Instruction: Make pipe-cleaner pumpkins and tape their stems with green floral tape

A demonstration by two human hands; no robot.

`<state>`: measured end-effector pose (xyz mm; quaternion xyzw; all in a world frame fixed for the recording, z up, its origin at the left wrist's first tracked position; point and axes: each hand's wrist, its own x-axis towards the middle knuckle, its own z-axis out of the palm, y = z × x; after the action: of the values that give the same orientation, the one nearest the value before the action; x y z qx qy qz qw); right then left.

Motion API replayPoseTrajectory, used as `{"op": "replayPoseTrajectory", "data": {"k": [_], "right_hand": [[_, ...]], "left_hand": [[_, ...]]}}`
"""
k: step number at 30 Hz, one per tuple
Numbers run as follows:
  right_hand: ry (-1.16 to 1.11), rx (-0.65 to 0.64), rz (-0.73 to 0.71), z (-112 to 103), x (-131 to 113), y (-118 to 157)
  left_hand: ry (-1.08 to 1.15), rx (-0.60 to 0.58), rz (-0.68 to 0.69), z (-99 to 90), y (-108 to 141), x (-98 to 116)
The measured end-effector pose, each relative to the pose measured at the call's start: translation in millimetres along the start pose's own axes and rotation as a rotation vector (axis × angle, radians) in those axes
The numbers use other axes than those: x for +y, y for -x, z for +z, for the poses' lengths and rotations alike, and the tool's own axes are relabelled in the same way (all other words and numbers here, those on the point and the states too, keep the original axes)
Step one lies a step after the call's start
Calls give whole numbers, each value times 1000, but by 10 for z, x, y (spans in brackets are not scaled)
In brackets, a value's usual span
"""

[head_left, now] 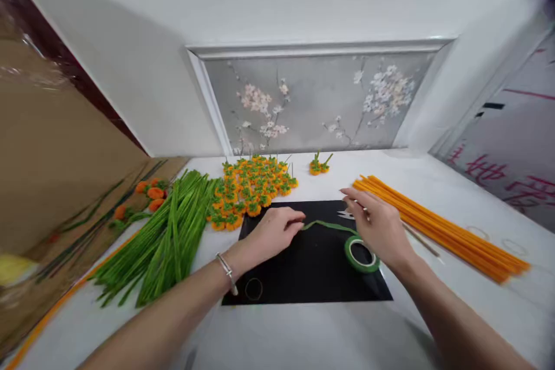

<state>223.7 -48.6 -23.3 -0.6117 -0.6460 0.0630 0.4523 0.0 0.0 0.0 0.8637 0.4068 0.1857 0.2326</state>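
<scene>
My left hand [277,230], with a bracelet at the wrist, pinches the free end of a green tape strip [325,224]. The strip runs across the black mat [299,277] to a green tape roll [362,269] just below my right hand [381,228]. My right hand has curled fingers; what they hold is hidden. Beside its fingertips show the metal jaws of a cutting tool [346,215], but I cannot tell whether the hand grips it. Orange fuzzy flower heads [251,185] with green bases cluster behind my left hand.
Green fuzzy stems [173,243] lie bundled at left. Orange fuzzy stems [442,228] lie at right, with a thin stick [420,239] alongside. Two more flower heads [319,166] stand near the wall panel [321,104]. A thin ring [254,289] lies on the mat. Orange blooms [156,193] sit far left.
</scene>
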Motion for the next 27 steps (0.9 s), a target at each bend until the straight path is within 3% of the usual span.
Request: {"op": "replayPoseTrajectory", "data": {"k": [5, 11, 17, 27], "right_hand": [[-107, 4, 36, 25, 48, -2], [-123, -133, 61, 110, 7, -142], [21, -153, 65, 216, 99, -698], [367, -202, 50, 656, 439, -1719]], "left_hand": [[36, 65, -39, 148, -59, -122], [94, 122, -40, 205, -17, -318], [143, 138, -9, 212, 47, -371], [207, 131, 21, 188, 102, -401]]}}
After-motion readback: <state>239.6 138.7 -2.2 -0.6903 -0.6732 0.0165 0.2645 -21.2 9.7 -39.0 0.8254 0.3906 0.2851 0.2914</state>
